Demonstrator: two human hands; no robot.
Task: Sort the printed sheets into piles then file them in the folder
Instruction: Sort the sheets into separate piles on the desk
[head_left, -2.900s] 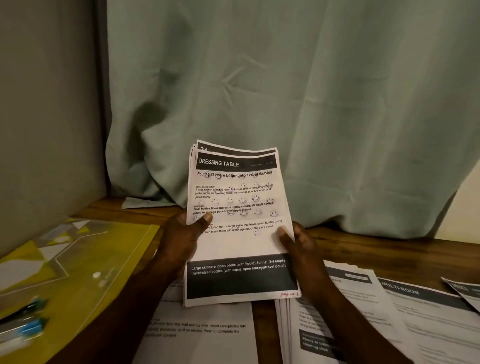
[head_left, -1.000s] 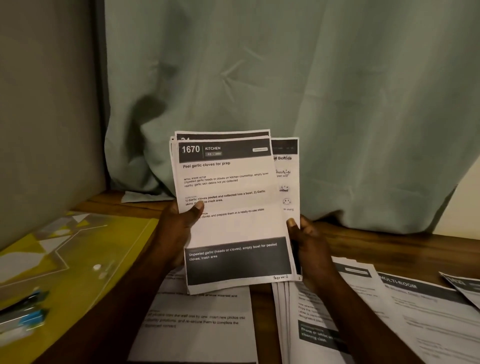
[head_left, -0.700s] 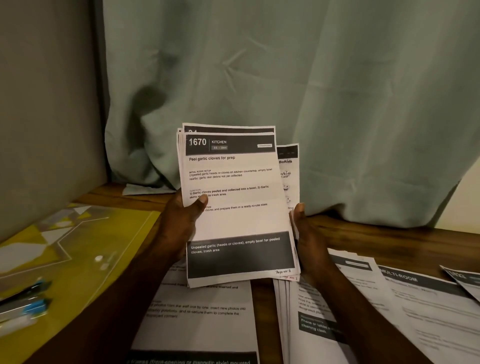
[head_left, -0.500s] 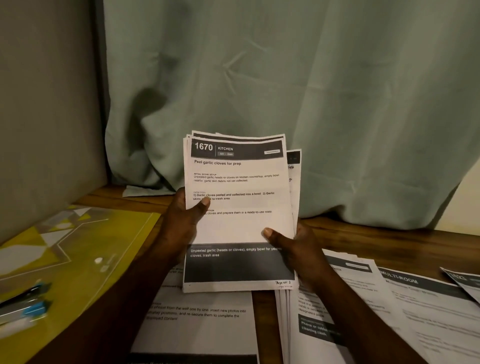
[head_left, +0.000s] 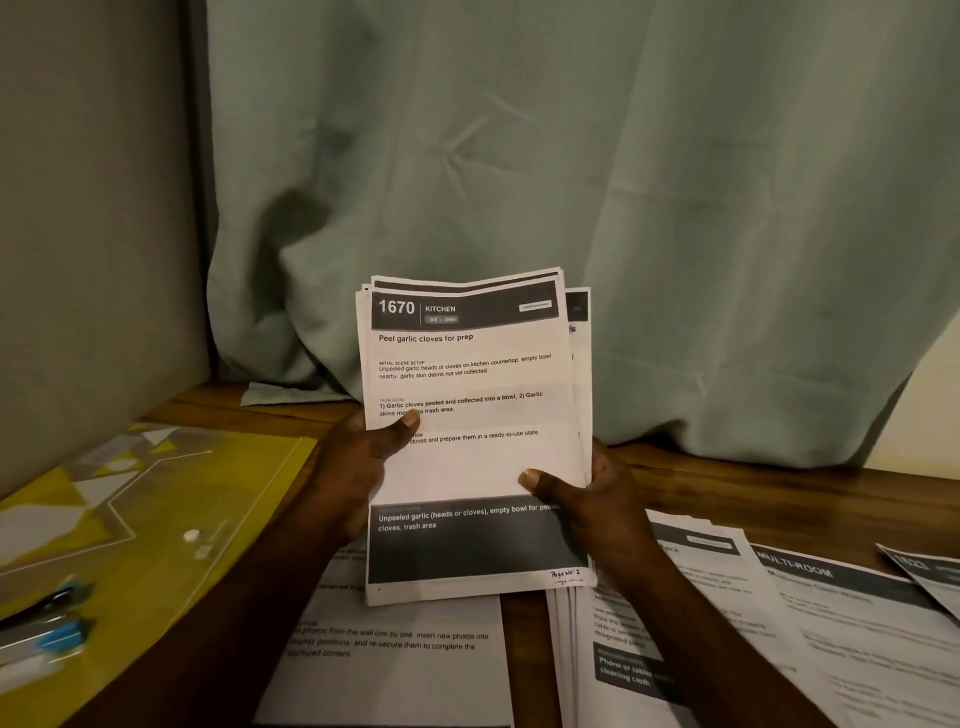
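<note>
Head view: stack of printed sheets (head_left: 472, 467) upright above table (head_left: 769, 493), between my hands. Left hand (head_left: 358, 467) clasps left edge, thumb on front. Right hand (head_left: 592, 493) clasps right edge, thumb back on front. 1670 KITCHEN sheet (head_left: 462, 364) now on top. DRESSING TABLE sheet (head_left: 581, 364), on top seconds ago, now behind, strip showing at right. My judgement: one sheet passed over, sorting unfinished. Near pile (head_left: 405, 654) below stack. Right pile (head_left: 623, 639) beside it, MULTI-ROOM sheet (head_left: 841, 613) beyond. Yellow folder (head_left: 145, 509) left, well apart. Curtain (head_left: 571, 182) close behind; open room downward only.
</note>
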